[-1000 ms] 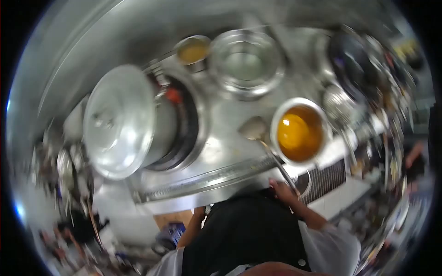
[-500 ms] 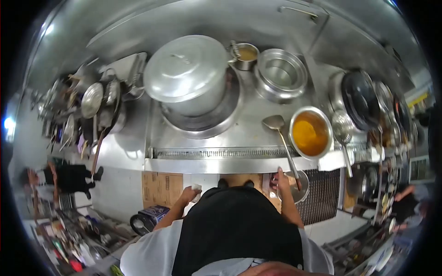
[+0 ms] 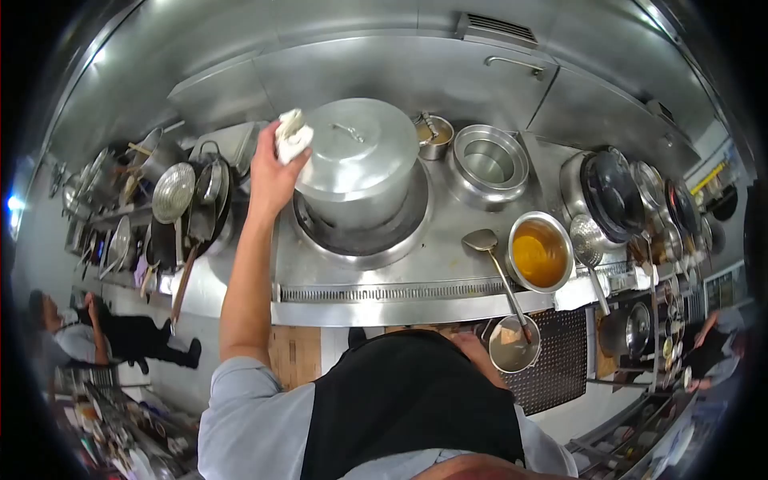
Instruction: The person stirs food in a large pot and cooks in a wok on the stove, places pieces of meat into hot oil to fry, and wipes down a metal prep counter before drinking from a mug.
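Gripping a white cloth (image 3: 293, 139), the left hand (image 3: 274, 178) is beside the big pot (image 3: 360, 206), lid (image 3: 368, 160) on, atop the stove (image 3: 440, 256); the right hand (image 3: 474, 349) is too hidden to tell its grip.

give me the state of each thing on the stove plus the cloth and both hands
left hand: raised, gripping the cloth
cloth: bunched up
right hand: low, partly hidden, grip unclear
large pot: lid on
small pot: uncovered, partly filled
wide pot: uncovered
metal bowl: uncovered, holding orange liquid
long-handled scoop: lying across the stove edge
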A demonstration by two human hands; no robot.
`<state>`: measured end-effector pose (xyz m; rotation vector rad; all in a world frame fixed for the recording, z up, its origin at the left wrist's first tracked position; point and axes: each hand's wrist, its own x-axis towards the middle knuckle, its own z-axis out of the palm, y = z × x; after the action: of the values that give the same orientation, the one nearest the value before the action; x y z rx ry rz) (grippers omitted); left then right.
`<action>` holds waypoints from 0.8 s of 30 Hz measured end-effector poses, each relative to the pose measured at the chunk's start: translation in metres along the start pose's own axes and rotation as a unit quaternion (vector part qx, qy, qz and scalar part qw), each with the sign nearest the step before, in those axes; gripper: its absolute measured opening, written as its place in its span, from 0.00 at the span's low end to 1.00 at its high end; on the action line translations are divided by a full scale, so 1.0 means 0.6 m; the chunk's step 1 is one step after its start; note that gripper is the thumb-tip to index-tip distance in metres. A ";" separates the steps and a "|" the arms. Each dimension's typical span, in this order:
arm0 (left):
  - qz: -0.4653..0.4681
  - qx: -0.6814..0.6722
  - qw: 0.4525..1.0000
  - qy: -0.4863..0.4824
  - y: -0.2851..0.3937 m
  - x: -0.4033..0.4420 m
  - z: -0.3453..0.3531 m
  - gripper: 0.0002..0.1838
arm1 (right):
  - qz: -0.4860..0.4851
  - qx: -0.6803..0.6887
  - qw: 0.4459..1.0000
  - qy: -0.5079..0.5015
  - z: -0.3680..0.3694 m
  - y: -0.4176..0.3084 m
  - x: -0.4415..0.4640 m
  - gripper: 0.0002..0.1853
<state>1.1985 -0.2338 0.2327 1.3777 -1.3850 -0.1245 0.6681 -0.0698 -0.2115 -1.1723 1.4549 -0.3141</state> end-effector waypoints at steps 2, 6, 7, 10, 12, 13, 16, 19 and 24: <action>0.039 0.009 0.999 -0.011 -0.052 0.078 0.018 0.33 | 0.026 0.091 0.995 0.041 0.030 -0.046 0.018 0.21; 0.205 0.183 0.946 -0.174 -0.155 0.182 0.104 0.36 | 0.054 0.117 0.978 0.162 0.107 -0.082 0.012 0.20; 0.267 0.246 0.891 -0.271 -0.167 0.187 0.122 0.37 | 0.003 -0.020 0.989 0.148 0.120 -0.076 0.003 0.21; 0.293 0.374 0.830 -0.292 -0.183 0.172 0.148 0.39 | -0.032 -0.073 0.989 0.127 0.159 -0.043 -0.050 0.24; 0.301 0.319 0.826 -0.354 -0.194 0.208 0.157 0.40 | 0.014 0.083 0.991 0.108 0.203 -0.009 -0.090 0.24; 0.293 0.310 0.830 -0.359 -0.201 0.223 0.163 0.40 | 0.030 0.115 0.984 0.136 0.228 0.021 -0.117 0.24; 0.342 0.335 0.797 -0.369 -0.190 0.229 0.166 0.40 | 0.135 -0.032 0.967 0.214 0.240 0.046 -0.167 0.23; 0.313 0.394 0.773 -0.386 -0.157 0.213 0.168 0.32 | 0.149 0.115 0.937 0.294 0.255 0.146 -0.184 0.21; 0.363 0.382 0.743 -0.413 -0.206 0.253 0.215 0.19 | 0.247 0.179 0.921 0.242 0.237 0.170 -0.205 0.26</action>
<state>1.2299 -0.4618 0.1866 1.3217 -2.8819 0.4707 0.7202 0.1331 -0.2555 -0.4121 1.9639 -0.5126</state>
